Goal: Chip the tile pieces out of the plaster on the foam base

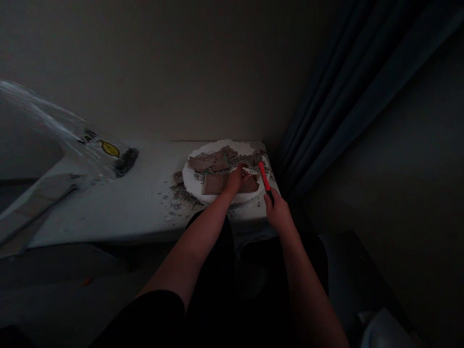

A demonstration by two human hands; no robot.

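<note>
Head view: I see my right hand (278,212) clenched around the black grip of a red-handled hammer (263,176), its head over the far right corner of the desk (119,208). My left hand (236,179) presses fingers-down on a brown tile fragment (250,185), lying on a white round slab (190,180) at that same corner. More broken tile pieces (212,162) cover the slab. Grey debris (176,200) lies scattered beside it. A clear plastic bag (72,137) rests at the desk's far left.

Right hand (278,212) gripping red-handled hammer (264,178), left hand (236,179) on brownish slabs (214,183), possibly tile, white plate (224,193)
</note>
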